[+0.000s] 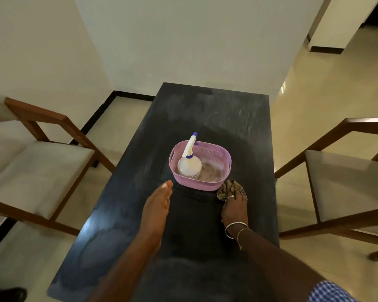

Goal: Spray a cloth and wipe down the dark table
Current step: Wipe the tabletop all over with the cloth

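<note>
A dark table (pixel 205 118) runs away from me, streaked with pale wipe marks. In its middle stands a pink basket (pixel 224 159) holding a white spray bottle (pixel 189 165) with a blue-tipped nozzle, upright at the basket's left side. My right hand (pixel 235 209) presses a bunched, patterned cloth (pixel 230 188) onto the table just at the basket's near right corner. My left hand (pixel 157 205) stretches flat with its fingers together toward the basket's near left corner, holding nothing; its fingertips are just short of the rim.
A wooden chair with a pale seat (pixel 37 171) stands close to the table's left side, another chair (pixel 345 184) at the right. Cream floor (pixel 314 88) surrounds the table; a white wall (pixel 183 40) rises behind the far end.
</note>
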